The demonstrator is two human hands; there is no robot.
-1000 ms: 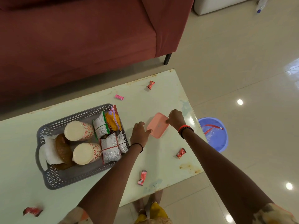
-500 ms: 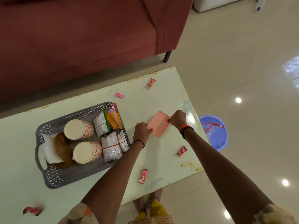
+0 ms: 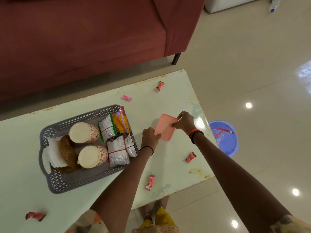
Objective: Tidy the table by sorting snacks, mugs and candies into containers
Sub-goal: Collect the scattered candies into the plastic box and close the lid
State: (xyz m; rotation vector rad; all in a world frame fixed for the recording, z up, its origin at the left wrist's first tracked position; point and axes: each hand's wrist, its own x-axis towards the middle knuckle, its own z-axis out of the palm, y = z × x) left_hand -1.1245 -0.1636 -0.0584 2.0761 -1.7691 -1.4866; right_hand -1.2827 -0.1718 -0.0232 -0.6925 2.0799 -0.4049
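Two hands: both pinched on the pink lid (image 3: 164,127), one at each end.
Right hand (image 3: 185,121): fingers curled over the lid's far right corner, thumb pressed on its top face — closed on it.
Left hand (image 3: 149,137): fingertips clamped on the near left corner of the same lid; thin dark band at the wrist.
Pink lid: rounded rectangle, tilted, over the table (image 3: 168,169) just right of the basket; cannot tell whether its low edge touches the surface.
Grey basket (image 3: 70,184): perforated walls, left of the hands, close beside the left wrist.
Mugs: two patterned mugs (image 3: 84,132) lying on their sides in the basket's middle.
Snack packets (image 3: 116,138): several stacked at the basket's right end, one orange, one green-edged.
Brown item: woven-looking thing on white paper at the basket's left end — kind unclear.
Loose candies: red ones at the far edge (image 3: 159,85), near the right forearm (image 3: 190,157), between the arms (image 3: 150,182) and at the near left (image 3: 35,216); a pink one (image 3: 126,98) beyond the basket.
Beyond the table: red sofa (image 3: 84,39) behind, blue basin (image 3: 224,138) on the floor at right.
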